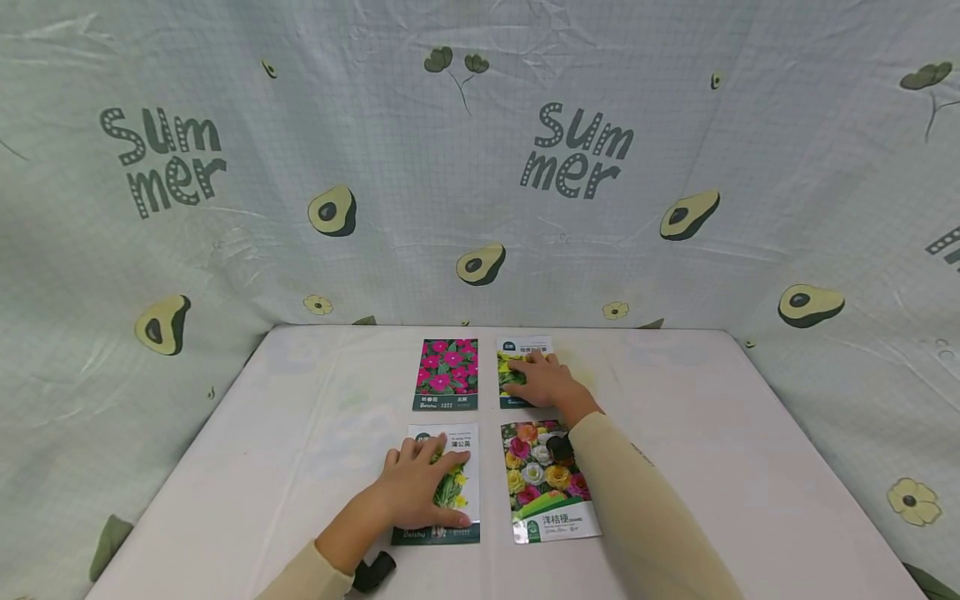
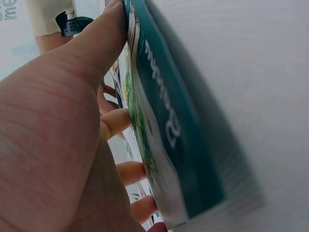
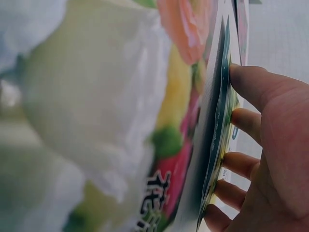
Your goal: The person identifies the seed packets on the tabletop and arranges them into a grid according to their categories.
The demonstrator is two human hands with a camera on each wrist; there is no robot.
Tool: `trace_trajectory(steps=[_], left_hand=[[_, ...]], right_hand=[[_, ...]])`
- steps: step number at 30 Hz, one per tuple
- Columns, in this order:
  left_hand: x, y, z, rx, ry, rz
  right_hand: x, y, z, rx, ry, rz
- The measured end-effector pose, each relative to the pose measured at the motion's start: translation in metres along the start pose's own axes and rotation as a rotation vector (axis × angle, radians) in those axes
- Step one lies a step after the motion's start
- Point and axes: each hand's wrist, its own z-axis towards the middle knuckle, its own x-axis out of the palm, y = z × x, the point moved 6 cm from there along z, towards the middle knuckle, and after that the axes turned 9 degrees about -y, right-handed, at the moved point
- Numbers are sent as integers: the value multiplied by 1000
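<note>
My left hand (image 1: pixel 412 483) lies on a seed packet (image 1: pixel 472 475) with yellow dandelions and a dark green bottom band, at the near left. Its fingers are spread, and in the left wrist view the fingertips touch the packet's face (image 2: pixel 161 111). Farther off, my right hand (image 1: pixel 546 382) rests with spread fingers on another packet (image 1: pixel 512 348), white at the top with yellow flowers, partly hidden under the palm. In the right wrist view, thumb and fingertips press along that packet's face (image 3: pixel 223 125). Under the right forearm is a packet of mixed-colour roselike flowers (image 1: pixel 536 475).
A packet with pink flowers (image 1: pixel 448 367) lies at the back left of the group. All the packets form two rows on a white table (image 1: pixel 300 467). Behind stands a pale cloth (image 1: pixel 405 150) printed with avocados. A black wrist strap (image 1: pixel 375 572) shows by the left sleeve.
</note>
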Motion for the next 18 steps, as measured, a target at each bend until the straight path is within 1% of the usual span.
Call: trace_trajectory(steps=[11, 14, 18], left_hand=[[-2, 1, -1, 10, -10, 2], [-1, 1, -1, 11, -7, 6], [0, 2, 0, 12, -5, 11]], right_hand=[[-2, 3, -1, -9, -6, 4], [-3, 4, 0, -17, -26, -16], [-3, 5, 3, -45, -69, -83]])
